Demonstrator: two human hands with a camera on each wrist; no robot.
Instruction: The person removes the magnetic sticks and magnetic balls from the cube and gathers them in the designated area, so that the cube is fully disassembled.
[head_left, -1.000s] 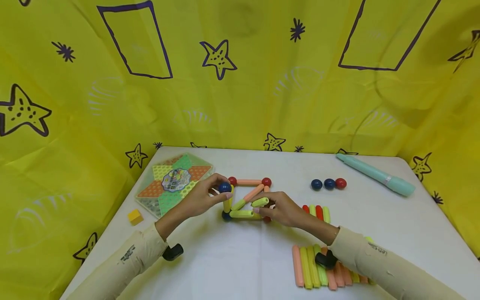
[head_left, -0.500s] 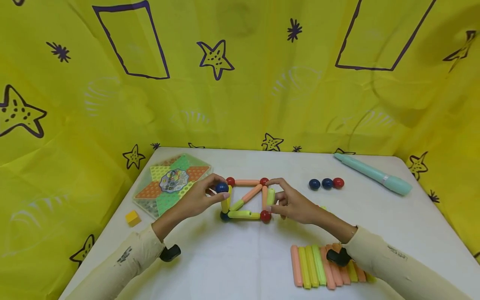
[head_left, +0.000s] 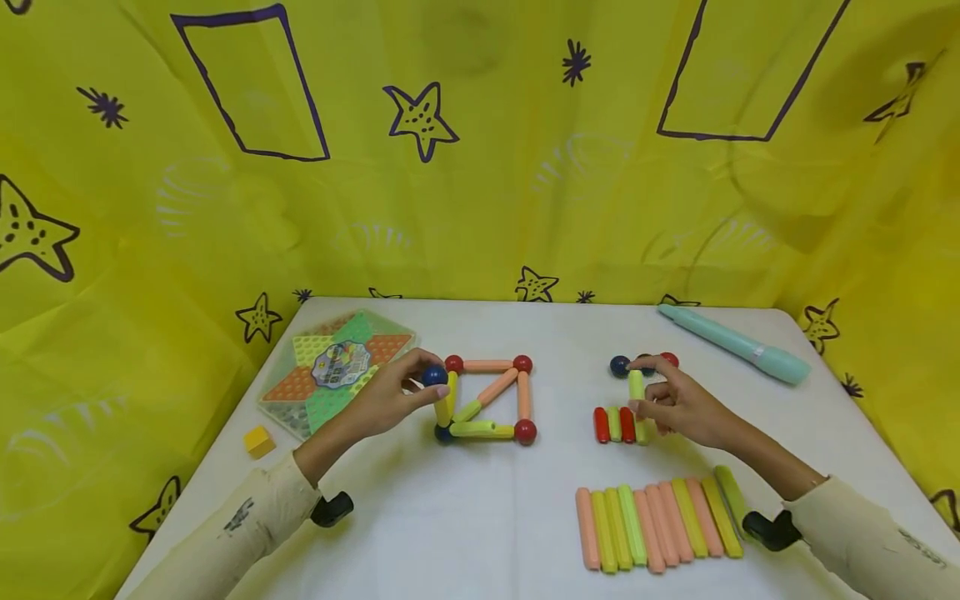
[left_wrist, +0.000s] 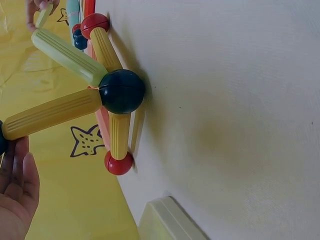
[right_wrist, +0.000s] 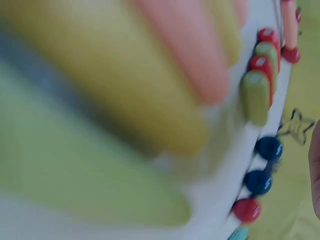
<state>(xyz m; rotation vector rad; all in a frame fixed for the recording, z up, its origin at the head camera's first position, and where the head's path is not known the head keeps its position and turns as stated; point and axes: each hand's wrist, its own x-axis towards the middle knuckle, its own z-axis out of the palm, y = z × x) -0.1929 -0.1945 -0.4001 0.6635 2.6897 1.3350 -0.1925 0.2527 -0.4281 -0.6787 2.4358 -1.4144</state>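
My left hand (head_left: 390,402) pinches a dark blue ball (head_left: 434,376) atop a raised yellow magnetic stick (left_wrist: 55,113). That stick's lower end meets another blue ball (left_wrist: 122,91) at the near-left corner of a four-sided frame. Red balls (head_left: 525,432) mark the other corners, joined by pink sticks (head_left: 523,396) and yellow ones. A diagonal crosses inside. From the blue corner a light green stick (left_wrist: 67,56) slants up, its far end free. My right hand (head_left: 686,406) pinches a short light green stick (head_left: 636,384) over a row of short sticks (head_left: 614,424).
Long pink, yellow and green sticks (head_left: 652,525) lie side by side at the front right. Behind the short row are loose balls (head_left: 619,366) and a teal tapered tube (head_left: 735,342). A star-patterned game board (head_left: 300,385) and an orange-yellow cube (head_left: 258,442) sit left.
My right hand has carried the short green stick away from the frame, rightward to the short row. The left hand keeps its hold on the blue ball; the head view shifts slightly.
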